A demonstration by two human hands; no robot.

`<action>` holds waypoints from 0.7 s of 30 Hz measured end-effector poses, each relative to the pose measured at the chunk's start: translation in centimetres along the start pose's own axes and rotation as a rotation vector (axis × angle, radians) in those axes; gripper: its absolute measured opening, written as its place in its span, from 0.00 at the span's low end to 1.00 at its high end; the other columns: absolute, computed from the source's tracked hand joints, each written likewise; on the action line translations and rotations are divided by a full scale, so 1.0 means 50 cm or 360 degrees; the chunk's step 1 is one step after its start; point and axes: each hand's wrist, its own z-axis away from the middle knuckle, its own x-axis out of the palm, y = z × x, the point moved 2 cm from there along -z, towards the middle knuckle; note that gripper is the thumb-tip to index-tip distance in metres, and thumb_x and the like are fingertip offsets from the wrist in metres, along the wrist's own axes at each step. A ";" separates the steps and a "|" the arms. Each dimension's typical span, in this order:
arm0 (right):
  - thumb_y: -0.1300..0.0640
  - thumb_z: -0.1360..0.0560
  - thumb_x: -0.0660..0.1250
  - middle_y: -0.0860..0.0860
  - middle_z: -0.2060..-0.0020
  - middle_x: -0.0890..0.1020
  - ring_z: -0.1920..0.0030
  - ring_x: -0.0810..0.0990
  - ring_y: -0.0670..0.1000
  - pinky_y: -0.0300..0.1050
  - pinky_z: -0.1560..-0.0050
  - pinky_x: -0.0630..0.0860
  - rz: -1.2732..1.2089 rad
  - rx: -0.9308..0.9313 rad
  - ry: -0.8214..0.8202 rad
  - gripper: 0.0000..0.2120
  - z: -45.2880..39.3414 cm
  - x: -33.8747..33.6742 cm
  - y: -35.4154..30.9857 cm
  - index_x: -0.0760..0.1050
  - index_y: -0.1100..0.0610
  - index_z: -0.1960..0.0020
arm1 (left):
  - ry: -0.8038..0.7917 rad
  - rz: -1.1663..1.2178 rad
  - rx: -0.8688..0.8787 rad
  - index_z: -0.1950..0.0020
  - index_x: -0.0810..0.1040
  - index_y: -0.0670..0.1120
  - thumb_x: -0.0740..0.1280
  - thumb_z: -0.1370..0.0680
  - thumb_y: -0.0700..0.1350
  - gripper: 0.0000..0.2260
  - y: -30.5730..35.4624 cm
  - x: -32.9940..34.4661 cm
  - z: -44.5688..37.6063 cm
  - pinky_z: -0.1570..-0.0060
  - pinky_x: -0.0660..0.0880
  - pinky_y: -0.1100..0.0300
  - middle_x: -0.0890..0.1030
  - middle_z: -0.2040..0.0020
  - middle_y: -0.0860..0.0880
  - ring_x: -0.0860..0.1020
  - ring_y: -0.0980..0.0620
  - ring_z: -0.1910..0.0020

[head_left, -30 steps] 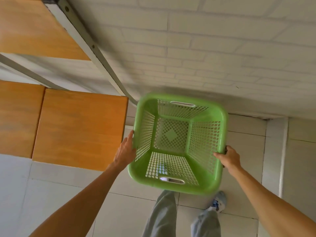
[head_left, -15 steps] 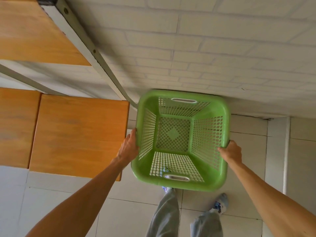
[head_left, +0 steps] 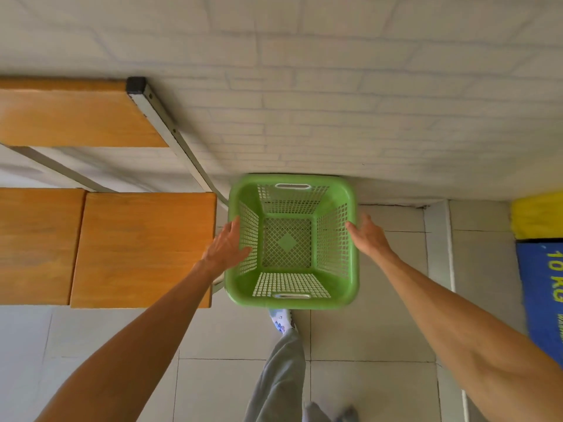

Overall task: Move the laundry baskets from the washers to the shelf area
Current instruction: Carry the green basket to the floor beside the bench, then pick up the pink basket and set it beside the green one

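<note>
SITE: laundry room | EVIDENCE: green perforated laundry basket (head_left: pixel 292 190) on pale tiled floor (head_left: pixel 365 330); blue machine panel (head_left: pixel 542 293) marked "10 KG"; metal-framed shelf (head_left: pixel 143 248) with wooden boards; white painted brick wall (head_left: pixel 335 102)

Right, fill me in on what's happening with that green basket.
A person is setting an empty green laundry basket down by the white brick wall, right beside the wooden shelf unit. The left hand and right hand sit at the basket's two sides with fingers spread open, not clamped on the rim. Whether it rests fully on the tiled floor is unclear.
</note>
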 end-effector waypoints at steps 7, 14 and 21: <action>0.36 0.21 0.50 0.59 0.30 0.70 0.32 0.71 0.61 0.62 0.35 0.70 0.0097 -0.0050 -0.0014 0.32 0.324 -0.063 0.148 0.61 0.57 0.27 | -0.0042 -0.0603 0.0291 0.21 0.54 0.43 0.66 0.24 0.59 0.39 0.216 -0.111 0.276 0.35 0.73 0.40 0.67 0.25 0.41 0.71 0.39 0.30; 0.23 0.38 0.24 0.52 0.23 0.60 0.24 0.56 0.62 0.64 0.28 0.56 0.0261 0.0251 0.0261 0.54 0.708 -0.117 0.554 0.57 0.49 0.24 | -0.0133 -0.1060 0.0646 0.20 0.54 0.48 0.58 0.24 0.67 0.38 0.490 0.009 0.542 0.28 0.61 0.43 0.62 0.22 0.44 0.63 0.42 0.24; 0.25 0.29 0.38 0.54 0.24 0.60 0.25 0.58 0.61 0.63 0.28 0.55 -0.0251 0.0825 0.0567 0.43 1.169 -0.061 0.968 0.58 0.50 0.23 | -0.0345 -0.1291 0.1325 0.20 0.53 0.47 0.55 0.23 0.68 0.38 0.870 0.338 0.845 0.26 0.60 0.45 0.58 0.20 0.44 0.59 0.43 0.23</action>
